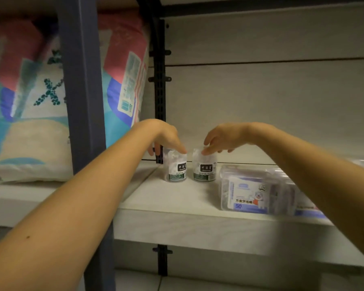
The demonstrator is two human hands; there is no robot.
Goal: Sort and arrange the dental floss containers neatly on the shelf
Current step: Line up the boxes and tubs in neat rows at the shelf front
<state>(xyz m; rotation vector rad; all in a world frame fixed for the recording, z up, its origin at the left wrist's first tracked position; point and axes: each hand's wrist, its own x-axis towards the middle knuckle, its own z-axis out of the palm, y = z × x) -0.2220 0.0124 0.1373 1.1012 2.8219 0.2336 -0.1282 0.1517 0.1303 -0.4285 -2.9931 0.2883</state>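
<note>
Floss jars [189, 168] beside clear box [254, 192]

On the shelf [177, 198], the left hand [166, 136] and right hand [223, 137] each rest fingers atop one of two upright floss jars [177, 168], beside clear floss boxes [254, 190].

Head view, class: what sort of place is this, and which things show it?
Probably a stockroom or shop storage: slotted metal racking, boxed dental floss packs beside two matching floss jars, and bulk soft packages in the next bay.
</note>
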